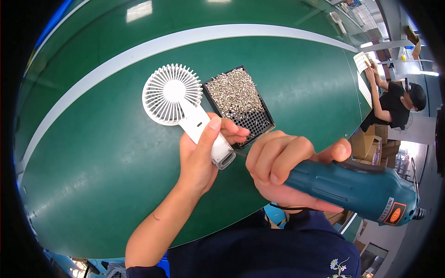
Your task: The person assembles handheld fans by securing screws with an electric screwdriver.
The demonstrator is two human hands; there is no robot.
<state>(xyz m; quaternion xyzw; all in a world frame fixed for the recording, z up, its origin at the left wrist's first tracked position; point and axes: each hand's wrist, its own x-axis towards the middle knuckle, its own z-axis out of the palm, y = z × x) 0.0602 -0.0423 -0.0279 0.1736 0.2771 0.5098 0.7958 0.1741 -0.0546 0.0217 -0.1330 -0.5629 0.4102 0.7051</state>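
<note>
My left hand (199, 150) is closed round the handle of a white handheld fan (174, 92), its thumb lying along the casing. The fan's round ribbed head points away from me, and a grey loop shows at the handle's lower end. In my right hand (282, 160) is a teal electric screwdriver (347, 187), held nearly level with its body out to the right. Its thin bit reaches the side of the handle near the grey loop; whether it sits in a screw I cannot tell. Just beyond my hands lies a black tray (255, 121) of small silvery screws (234, 90).
The green tabletop (125, 171) spreads under everything, with a pale raised strip (194, 34) along its far side. At the right, a co-worker (394, 104) in a black cap handles white sheets (364, 69). Cardboard boxes (368, 146) stand beyond the table's right edge.
</note>
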